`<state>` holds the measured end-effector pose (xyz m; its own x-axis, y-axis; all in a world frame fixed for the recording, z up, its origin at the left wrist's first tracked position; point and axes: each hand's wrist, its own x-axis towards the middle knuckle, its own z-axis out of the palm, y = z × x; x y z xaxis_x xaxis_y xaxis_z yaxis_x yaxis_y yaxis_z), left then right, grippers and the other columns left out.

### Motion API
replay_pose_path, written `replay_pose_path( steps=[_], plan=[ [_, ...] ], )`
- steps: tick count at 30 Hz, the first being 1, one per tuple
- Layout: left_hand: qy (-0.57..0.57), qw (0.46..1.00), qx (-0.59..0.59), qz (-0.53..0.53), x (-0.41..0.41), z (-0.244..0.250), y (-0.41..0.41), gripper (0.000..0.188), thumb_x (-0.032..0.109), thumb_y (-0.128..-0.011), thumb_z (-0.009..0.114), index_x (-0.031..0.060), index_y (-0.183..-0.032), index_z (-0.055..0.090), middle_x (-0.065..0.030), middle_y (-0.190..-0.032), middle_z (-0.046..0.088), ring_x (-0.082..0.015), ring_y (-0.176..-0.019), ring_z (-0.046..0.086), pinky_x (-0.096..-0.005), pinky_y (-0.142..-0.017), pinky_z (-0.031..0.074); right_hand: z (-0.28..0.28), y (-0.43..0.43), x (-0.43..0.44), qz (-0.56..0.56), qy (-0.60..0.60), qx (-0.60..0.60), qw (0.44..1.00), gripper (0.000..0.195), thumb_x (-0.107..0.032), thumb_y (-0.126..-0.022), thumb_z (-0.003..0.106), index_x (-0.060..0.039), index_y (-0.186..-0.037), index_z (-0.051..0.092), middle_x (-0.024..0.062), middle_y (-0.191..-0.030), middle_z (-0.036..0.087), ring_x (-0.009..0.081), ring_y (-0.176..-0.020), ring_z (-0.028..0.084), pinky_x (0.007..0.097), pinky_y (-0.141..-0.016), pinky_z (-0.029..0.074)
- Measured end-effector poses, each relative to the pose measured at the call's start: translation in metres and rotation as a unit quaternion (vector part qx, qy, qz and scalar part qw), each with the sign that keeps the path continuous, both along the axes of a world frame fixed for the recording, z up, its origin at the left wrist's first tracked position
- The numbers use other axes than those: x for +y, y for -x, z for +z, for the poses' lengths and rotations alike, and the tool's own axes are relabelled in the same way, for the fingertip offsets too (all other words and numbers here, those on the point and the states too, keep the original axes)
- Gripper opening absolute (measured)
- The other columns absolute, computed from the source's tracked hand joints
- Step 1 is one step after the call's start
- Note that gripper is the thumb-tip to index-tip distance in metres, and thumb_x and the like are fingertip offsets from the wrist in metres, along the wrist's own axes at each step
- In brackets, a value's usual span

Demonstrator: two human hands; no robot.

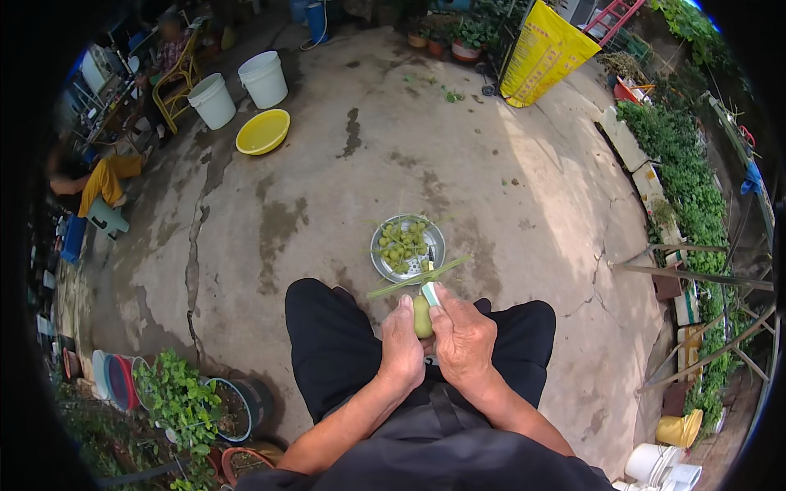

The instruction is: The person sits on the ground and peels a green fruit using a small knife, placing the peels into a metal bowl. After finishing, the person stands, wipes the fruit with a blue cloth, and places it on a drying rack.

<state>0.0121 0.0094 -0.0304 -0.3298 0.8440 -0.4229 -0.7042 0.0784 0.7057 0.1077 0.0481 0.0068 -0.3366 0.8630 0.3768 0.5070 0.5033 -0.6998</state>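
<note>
Between my two hands is a small green gourd (422, 317) with a length of green stem (402, 283) lying crosswise at its top. My left hand (402, 340) grips the gourd's left side. In my right hand (462, 328) is a small knife (431, 293) with a white and green handle, its tip end at the stem; the fingers also touch the gourd's right side. Just beyond my hands a round metal pan (376, 256) with holes in its bottom stands on the ground, holding several small green gourds (398, 242) with stems.
Ahead to the left are a yellow basin (263, 132) and two white buckets (264, 77). One person sits on a green stool (107, 216), another on a yellow chair (175, 92). A yellow sack (546, 55) stands ahead right. Planters (654, 199) line the right side; potted plants (175, 393) stand at left.
</note>
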Motion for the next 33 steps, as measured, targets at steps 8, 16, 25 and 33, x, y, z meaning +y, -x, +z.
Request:
replay_pose_path(
  steps=[8,16,25,33],
  plan=[
    [-0.009,1.0,-0.004,-0.018,0.001,0.014,0.013,0.045,0.039,-0.11,0.033,0.0042,-0.096,0.058,-0.0044,-0.076,0.056,-0.0071,-0.053,0.04,-0.0219,-0.044,0.029,0.0,-0.026,0.0,0.039,0.161,0.14,0.976,0.036,-0.01,-0.091,0.066,0.0014,-0.125,0.061,0.0196,-0.098,0.07,0.0298,-0.084,0.07,0.0341,-0.077,0.054],
    [0.003,0.999,-0.022,-0.024,-0.002,0.023,0.006,0.036,0.036,-0.108,0.037,0.0087,-0.099,0.058,0.0013,-0.075,0.053,-0.0057,-0.055,0.043,-0.0212,-0.046,0.031,0.01,-0.016,-0.003,0.084,0.091,0.136,0.983,0.036,-0.014,-0.087,0.068,0.0044,-0.118,0.063,0.0174,-0.101,0.069,0.0223,-0.087,0.067,0.0316,-0.078,0.052],
    [-0.096,0.983,0.116,-0.1,-0.005,0.021,0.004,0.036,0.022,-0.097,0.062,-0.0008,-0.124,0.057,-0.0026,-0.1,0.061,-0.0106,-0.085,0.053,-0.0263,-0.071,0.044,0.005,-0.026,0.008,-0.01,0.197,0.169,0.966,0.031,-0.012,-0.092,0.064,0.0024,-0.12,0.066,0.0093,-0.086,0.069,0.0112,-0.074,0.06,0.0273,-0.07,0.051],
    [-0.091,0.963,0.234,-0.098,-0.006,0.006,0.006,0.04,0.018,-0.095,0.067,-0.0046,-0.126,0.057,-0.002,-0.104,0.062,-0.0073,-0.084,0.053,-0.0222,-0.07,0.043,-0.004,-0.031,0.014,0.065,0.127,0.116,0.983,0.044,-0.008,-0.085,0.066,0.0029,-0.127,0.062,0.0241,-0.099,0.069,0.0395,-0.085,0.068,0.0427,-0.077,0.054]
  ],
)
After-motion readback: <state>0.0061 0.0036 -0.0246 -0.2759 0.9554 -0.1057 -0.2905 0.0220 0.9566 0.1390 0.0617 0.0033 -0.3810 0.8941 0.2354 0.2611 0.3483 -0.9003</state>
